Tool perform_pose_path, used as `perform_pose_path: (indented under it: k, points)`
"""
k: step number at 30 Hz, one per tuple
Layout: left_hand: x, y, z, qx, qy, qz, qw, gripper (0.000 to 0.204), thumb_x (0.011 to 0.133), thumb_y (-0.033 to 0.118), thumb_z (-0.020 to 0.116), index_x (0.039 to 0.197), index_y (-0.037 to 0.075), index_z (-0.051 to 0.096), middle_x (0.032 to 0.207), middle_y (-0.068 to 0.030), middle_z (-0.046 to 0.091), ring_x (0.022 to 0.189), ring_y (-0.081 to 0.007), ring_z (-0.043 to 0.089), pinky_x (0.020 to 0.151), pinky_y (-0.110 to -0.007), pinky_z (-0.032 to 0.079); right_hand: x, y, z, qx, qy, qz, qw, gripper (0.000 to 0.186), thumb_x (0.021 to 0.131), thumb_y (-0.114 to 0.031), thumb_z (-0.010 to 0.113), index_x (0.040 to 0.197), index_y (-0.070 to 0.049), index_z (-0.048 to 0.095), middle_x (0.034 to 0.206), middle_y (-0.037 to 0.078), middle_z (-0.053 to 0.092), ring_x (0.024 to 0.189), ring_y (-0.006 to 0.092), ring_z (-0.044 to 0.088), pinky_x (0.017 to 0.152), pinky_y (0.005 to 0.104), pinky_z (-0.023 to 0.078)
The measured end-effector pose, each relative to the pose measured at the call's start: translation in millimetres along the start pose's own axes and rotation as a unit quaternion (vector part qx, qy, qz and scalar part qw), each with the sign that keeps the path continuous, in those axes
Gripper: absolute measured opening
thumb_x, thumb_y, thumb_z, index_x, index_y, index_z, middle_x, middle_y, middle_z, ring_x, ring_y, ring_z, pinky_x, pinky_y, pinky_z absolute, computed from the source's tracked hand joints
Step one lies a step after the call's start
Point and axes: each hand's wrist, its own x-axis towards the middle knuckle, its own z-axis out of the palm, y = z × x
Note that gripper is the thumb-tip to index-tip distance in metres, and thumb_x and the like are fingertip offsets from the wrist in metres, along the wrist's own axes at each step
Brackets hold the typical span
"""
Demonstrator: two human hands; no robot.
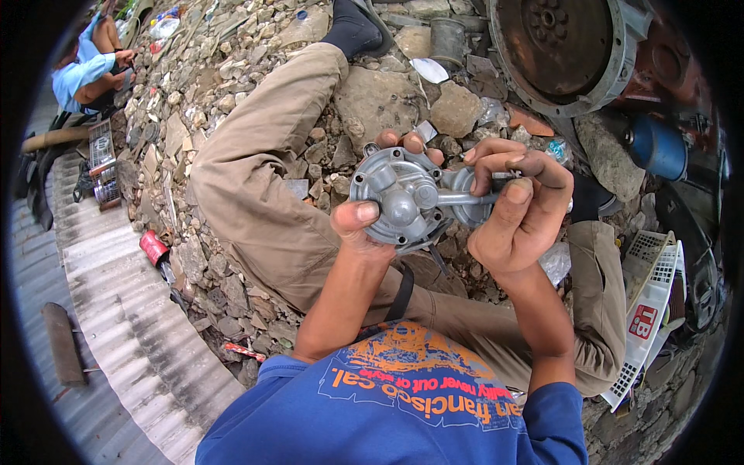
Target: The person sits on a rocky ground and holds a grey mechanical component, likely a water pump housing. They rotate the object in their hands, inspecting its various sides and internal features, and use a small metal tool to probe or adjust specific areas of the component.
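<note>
My left hand (358, 225) is closed around a round, grey cast-metal engine part (400, 206), thumb on its near face and fingers behind its far edge. Bolt holes run around the rim, and a tube-like arm stretches right to a smaller round section. At that right end, my right hand (521, 213) is closed in a pinch, thumb and fingertips together. A small dark piece shows between those fingers, too covered to name. The part is held up above the stony ground, between my legs.
Stones and rubble (380, 105) lie around my legs. A large round metal housing (620, 66) stands far right, near a blue cylinder (657, 147). At right is a white plastic basket (637, 341). Corrugated sheets (128, 302), a hammer (63, 345) and a red can (153, 246) lie left; another person (85, 74) sits far left.
</note>
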Motion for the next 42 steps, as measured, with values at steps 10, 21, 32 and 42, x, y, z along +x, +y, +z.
perform_pose_path:
  k: [10, 21, 32, 42]
  points:
    - [2, -2, 0, 0.002, -0.002, 0.001, 1.0, 0.074, 0.055, 0.02, 0.072, 0.126, 0.012, 0.05, 0.121, -0.0094, 0.053, 0.123, -0.0334, 0.052, 0.106, -0.049, 0.046, 0, 2, -4, -0.015, -0.007, -0.002, 1.0, 0.03, 0.103, -0.02, 0.047, 0.116, 0.003, 0.034, 0.104, 0.025, 0.058, 0.073, 0.0107, 0.054, 0.064, 0.0244, 0.049]
    - [4, -2, 6, 0.053, 0.041, 0.015, 0.998, 0.073, 0.055, 0.021, 0.071, 0.124, 0.009, 0.049, 0.119, -0.0118, 0.053, 0.119, -0.0344, 0.053, 0.104, -0.047, 0.046, -1, 7, -2, -0.009, 0.008, -0.007, 1.0, 0.032, 0.103, -0.023, 0.048, 0.116, 0.002, 0.034, 0.102, 0.025, 0.057, 0.072, 0.0125, 0.053, 0.066, 0.0269, 0.049]
    - [5, -3, 7, 0.037, 0.05, 0.019, 0.998, 0.069, 0.055, 0.02, 0.069, 0.12, 0.008, 0.052, 0.116, -0.0121, 0.054, 0.118, -0.0336, 0.054, 0.104, -0.047, 0.046, -2, 7, -1, -0.027, 0.008, -0.005, 1.0, 0.03, 0.103, -0.023, 0.046, 0.116, 0.002, 0.034, 0.1, 0.025, 0.057, 0.074, 0.0134, 0.052, 0.067, 0.0283, 0.048]
    - [6, -2, 9, 0.069, 0.061, 0.019, 0.996, 0.073, 0.052, 0.021, 0.071, 0.121, 0.007, 0.05, 0.116, -0.0123, 0.054, 0.117, -0.0337, 0.055, 0.106, -0.046, 0.045, 2, 10, -5, 0.003, 0.006, 0.004, 1.0, 0.03, 0.103, -0.023, 0.046, 0.117, 0.002, 0.033, 0.102, 0.027, 0.057, 0.075, 0.0143, 0.053, 0.069, 0.029, 0.048]
